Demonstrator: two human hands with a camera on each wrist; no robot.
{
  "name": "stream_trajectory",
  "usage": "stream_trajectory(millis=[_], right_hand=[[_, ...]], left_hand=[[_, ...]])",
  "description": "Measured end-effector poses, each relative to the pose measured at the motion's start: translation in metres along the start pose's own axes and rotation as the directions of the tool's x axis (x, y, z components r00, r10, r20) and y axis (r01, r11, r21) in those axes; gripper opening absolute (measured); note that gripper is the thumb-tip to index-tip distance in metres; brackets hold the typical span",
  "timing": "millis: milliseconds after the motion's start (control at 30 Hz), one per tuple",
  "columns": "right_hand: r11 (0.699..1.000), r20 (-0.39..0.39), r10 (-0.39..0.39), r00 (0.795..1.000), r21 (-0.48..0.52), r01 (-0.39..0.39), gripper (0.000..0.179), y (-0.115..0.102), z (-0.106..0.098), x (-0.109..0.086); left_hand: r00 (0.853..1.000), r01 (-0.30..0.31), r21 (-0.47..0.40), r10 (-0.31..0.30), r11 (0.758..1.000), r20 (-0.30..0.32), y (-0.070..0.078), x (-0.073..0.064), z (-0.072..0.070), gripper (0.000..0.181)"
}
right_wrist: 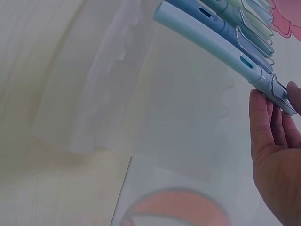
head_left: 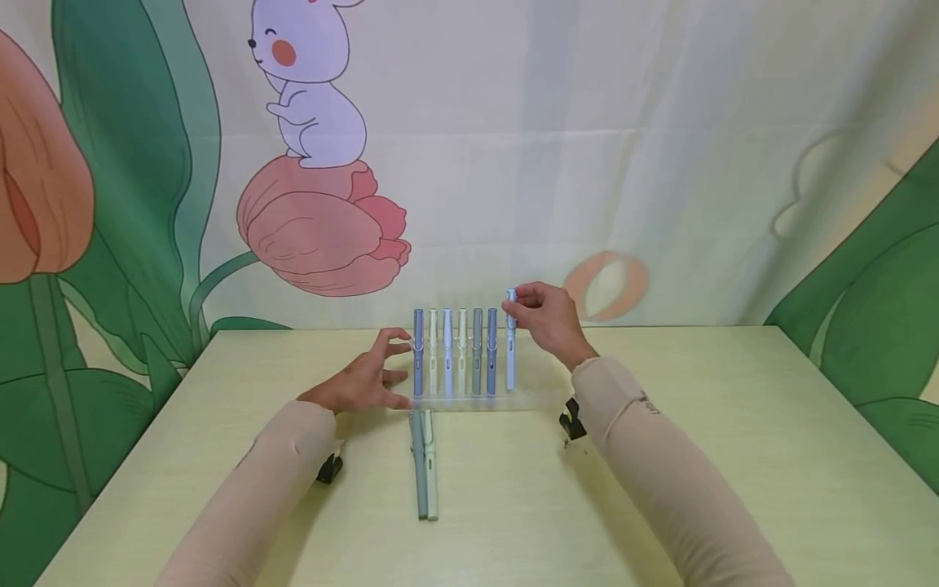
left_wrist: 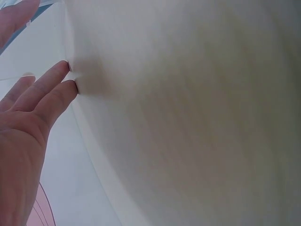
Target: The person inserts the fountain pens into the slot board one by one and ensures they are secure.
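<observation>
My right hand [head_left: 548,319] pinches the capped end of a light blue pen [right_wrist: 211,44] between thumb and fingers. That pen stands nearly upright at the right of a row of several capped pens [head_left: 448,350], which lean in a clear pen stand [head_left: 535,399]. The row mixes blue, pale green, lavender and grey pens with wire clips. At the stand's left end my left hand [head_left: 364,381] is spread, thumb by the front corner and index finger by the upper edge. Its other fingers [left_wrist: 49,84] extend fairly straight in the left wrist view.
A grey-green pen [head_left: 420,473] and a pale green pen [head_left: 431,481] lie side by side on the wooden table [head_left: 499,505], in front of the stand. Behind the table's back edge hangs a printed curtain [head_left: 469,163] with a rabbit and flowers.
</observation>
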State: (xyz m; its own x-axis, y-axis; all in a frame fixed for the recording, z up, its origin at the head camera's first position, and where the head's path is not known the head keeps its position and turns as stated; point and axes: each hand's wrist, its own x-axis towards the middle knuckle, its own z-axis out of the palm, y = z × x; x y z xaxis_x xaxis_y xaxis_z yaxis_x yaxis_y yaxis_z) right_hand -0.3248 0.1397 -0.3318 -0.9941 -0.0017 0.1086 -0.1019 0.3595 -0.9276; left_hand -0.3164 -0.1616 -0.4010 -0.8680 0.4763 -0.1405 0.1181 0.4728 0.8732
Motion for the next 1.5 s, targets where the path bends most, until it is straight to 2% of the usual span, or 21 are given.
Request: stream_trajectory(millis=[467, 833, 1167, 1500], right_hand=[[0.999, -0.003, 0.036, 0.999, -0.017, -0.036, 0.035, 0.008, 0.006, -0.001], [0.994, -0.021, 0.039, 0.999, -0.103, -0.041, 0.034, 0.012, 0.009, -0.004], [0.990, 0.001, -0.032, 0.999, -0.139, 0.031, 0.040, 0.014, 0.009, -0.005], [0.970, 0.021, -0.050, 0.999, -0.237, 0.053, 0.041, 0.011, 0.007, -0.006]], left_hand=[[1.000, -0.001, -0.002, 0.001, 1.000, 0.008, 0.000, 0.001, -0.001, 0.104], [1.000, -0.001, 0.013, 0.001, 1.000, 0.002, 0.000, 0.001, -0.001, 0.103], [1.000, 0.004, 0.019, -0.004, 1.000, -0.004, 0.001, 0.000, 0.000, 0.102], [1.000, 0.005, 0.025, -0.005, 1.000, -0.009, 0.001, 0.001, 0.000, 0.102]])
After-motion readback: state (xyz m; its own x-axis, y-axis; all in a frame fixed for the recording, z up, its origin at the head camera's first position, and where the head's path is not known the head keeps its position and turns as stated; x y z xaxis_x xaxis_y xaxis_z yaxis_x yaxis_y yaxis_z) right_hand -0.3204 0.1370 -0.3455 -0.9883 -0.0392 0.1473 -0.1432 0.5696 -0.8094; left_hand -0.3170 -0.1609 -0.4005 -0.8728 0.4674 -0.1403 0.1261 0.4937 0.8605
